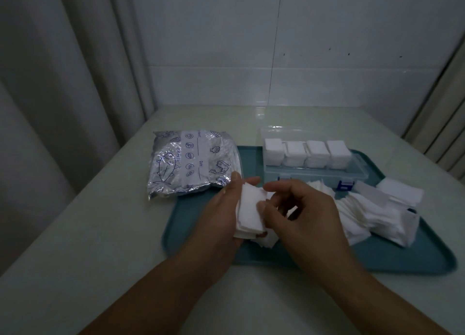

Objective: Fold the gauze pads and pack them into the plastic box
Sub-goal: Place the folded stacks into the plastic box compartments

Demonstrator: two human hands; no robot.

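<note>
Obs., standing by the desk (100,234): teal tray (415,256) sits on it, w/ both hands working over the tray's near-left part; left hand (221,216) cradles a small stack of white gauze pads (249,214) from the left side, thumb on top edge, fingers curled under and behind, clamped on the stack; right hand (307,216) meets the same stack from the right, thumb and index pinching the top pad's right edge, other fingers curled loosely; stack is held slightly above the tray, tilted toward the person; a few loose pads lie under it on the tray. Clear plastic box (314,170) stands at the tray's far side, lid open toward the wall; four stacks of folded pads (308,152) fill its back row side by side; front row looks bare; blue latch (345,184) at the box's front edge. Loose pile of unfolded gauze (377,214) spreads over the tray's right half, just beside the right hand. Silver printed zip bag (191,163) lies left of the box, partly on the tray's far-left corner, partly on the desk.
</note>
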